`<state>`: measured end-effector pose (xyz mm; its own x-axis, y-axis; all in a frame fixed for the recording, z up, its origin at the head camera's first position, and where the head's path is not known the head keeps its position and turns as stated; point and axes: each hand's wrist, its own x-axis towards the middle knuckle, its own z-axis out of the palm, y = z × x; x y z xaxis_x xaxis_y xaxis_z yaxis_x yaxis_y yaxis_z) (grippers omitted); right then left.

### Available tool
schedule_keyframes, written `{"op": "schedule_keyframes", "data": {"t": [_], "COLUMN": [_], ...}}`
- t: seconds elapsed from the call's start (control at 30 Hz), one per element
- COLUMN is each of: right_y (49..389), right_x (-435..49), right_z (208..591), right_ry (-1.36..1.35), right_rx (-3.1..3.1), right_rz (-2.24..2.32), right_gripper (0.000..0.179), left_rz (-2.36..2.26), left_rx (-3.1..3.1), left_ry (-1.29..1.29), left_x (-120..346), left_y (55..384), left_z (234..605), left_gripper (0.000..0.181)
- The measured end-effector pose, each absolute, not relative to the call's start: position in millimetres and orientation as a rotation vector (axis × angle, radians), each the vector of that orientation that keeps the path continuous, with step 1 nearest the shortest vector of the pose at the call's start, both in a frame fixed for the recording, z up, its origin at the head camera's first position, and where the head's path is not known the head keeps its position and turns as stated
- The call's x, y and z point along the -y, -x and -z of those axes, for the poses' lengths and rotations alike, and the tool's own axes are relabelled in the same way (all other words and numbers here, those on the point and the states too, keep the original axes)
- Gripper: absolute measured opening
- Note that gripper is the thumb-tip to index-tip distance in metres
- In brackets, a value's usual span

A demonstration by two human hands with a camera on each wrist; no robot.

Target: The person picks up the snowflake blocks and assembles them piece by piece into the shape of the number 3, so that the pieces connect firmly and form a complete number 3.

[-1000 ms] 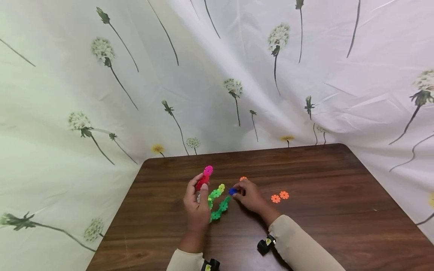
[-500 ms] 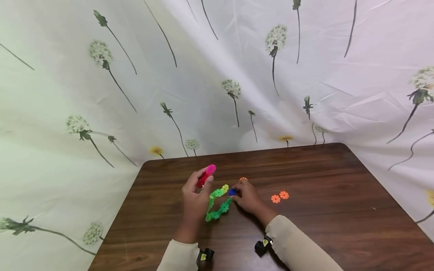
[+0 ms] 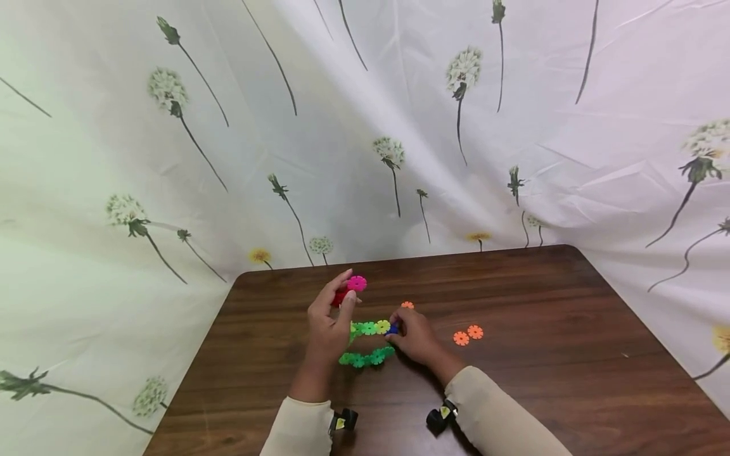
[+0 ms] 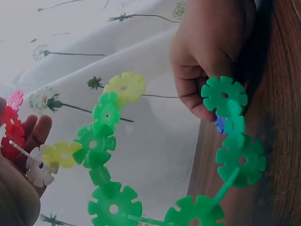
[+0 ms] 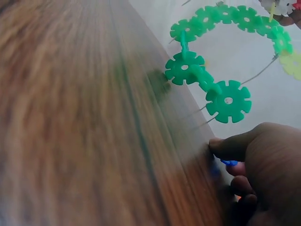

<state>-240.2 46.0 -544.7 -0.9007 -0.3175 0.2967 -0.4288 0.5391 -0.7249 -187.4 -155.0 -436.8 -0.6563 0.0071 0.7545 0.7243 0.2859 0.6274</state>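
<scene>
My left hand (image 3: 326, 326) holds a chain of interlocking notched flower discs between thumb and fingers. A pink disc (image 3: 357, 283) and red discs (image 3: 339, 297) show at that hand, and a white disc (image 4: 40, 172) lies by its fingers in the left wrist view. From there, linked green discs (image 4: 115, 207) hang in a loop, with a yellow disc (image 3: 382, 327) ending one branch. My right hand (image 3: 419, 337) pinches a blue disc (image 3: 392, 329), mostly covered by the fingers. In the head view, the yellow disc appears right beside the blue one; contact cannot be told.
Two orange discs (image 3: 461, 338) lie on the brown wooden table (image 3: 542, 392) right of my right hand. Another orange disc (image 3: 407, 305) lies just beyond that hand. A white cloth with printed dandelions (image 3: 342, 126) hangs behind the table's far edge.
My left hand has turned, and the chain's yellow end has swung right and slightly down to the blue disc. The green branch has spread away below. My right hand keeps pinching the blue disc.
</scene>
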Motion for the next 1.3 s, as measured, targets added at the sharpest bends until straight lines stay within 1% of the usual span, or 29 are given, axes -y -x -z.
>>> {"op": "schedule_keyframes", "data": {"t": [0.23, 0.33, 0.4, 0.57, 0.63, 0.8, 0.93, 1.3], "right_y": [239, 237, 236, 234, 235, 235, 231, 205], "right_x": [-51, -52, -53, -58, -60, -63, -64, -65], "right_z": [546, 545, 543, 533, 529, 514, 498, 448], "right_ry": [-0.631, -0.625, -0.607, -0.547, -0.527, -0.454, -0.438, -0.582], "right_rx": [2.593, 2.56, 2.533, 2.469, 2.444, 2.375, 2.335, 2.179], "right_rz": [-1.428, -1.518, -1.582, -1.733, -1.81, -1.99, -2.068, -2.116], "right_gripper": [0.022, 0.03, 0.032, 0.026, 0.029, 0.036, 0.036, 0.031], "left_rz": [1.383, 1.363, 1.355, 1.324, 1.308, 1.265, 1.238, 1.188], "left_rx": [1.893, 1.888, 1.893, 1.915, 1.91, 1.88, 1.868, 1.918], "left_ry": [0.712, 0.719, 0.715, 0.683, 0.682, 0.702, 0.71, 0.708], "left_x": [151, 151, 151, 150, 150, 148, 148, 143], "left_y": [188, 189, 188, 188, 188, 190, 192, 190], "left_z": [438, 440, 440, 440, 440, 441, 441, 439], "left_gripper": [0.041, 0.042, 0.042, 0.046, 0.047, 0.046, 0.046, 0.043]}}
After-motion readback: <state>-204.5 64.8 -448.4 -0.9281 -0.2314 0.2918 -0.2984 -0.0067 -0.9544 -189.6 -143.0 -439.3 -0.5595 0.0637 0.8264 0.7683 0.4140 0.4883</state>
